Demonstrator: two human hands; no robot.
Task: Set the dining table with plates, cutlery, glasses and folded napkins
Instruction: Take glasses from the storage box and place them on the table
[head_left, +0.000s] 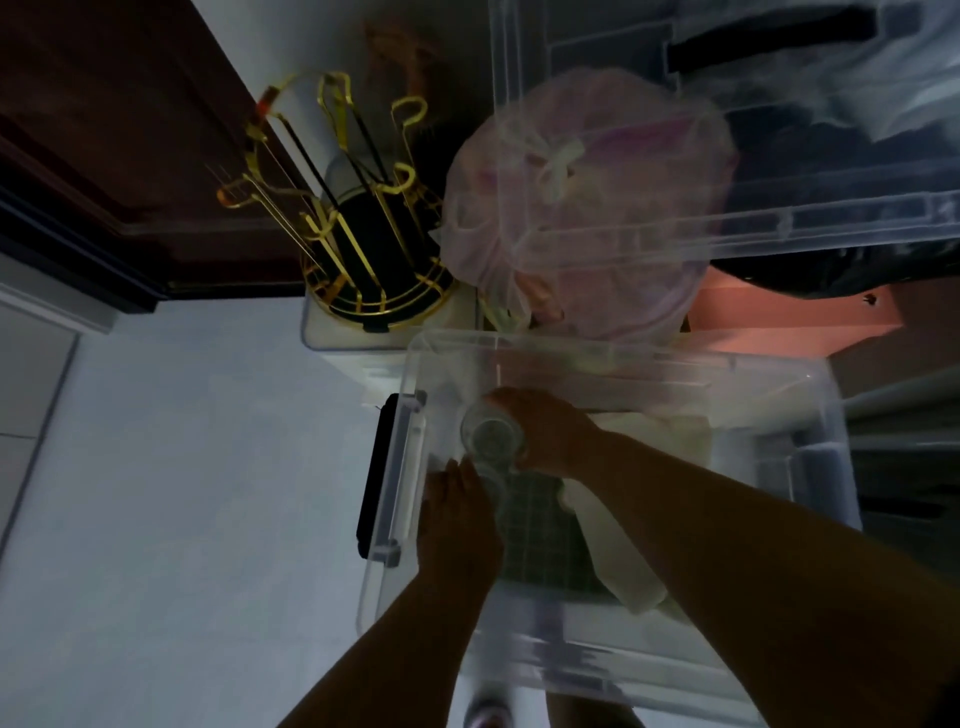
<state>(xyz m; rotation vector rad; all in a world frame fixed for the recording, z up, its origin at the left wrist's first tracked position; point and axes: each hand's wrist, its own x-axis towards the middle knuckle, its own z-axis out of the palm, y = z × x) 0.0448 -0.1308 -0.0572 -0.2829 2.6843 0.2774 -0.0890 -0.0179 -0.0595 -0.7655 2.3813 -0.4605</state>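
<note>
clear plastic bin was where it all stood: right hand wrapped round a glass inside it, left hand lay flat beside, no table in sight, so everything remained unset

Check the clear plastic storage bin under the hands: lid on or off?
Off. Both hands, left hand and right hand, reach inside the clear plastic storage bin; right hand holds a clear drinking glass.

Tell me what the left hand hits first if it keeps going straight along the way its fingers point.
The left hand points up the picture, inside the clear storage bin. First in line is most likely the glass that the right hand grips, though depth is unclear.
</note>
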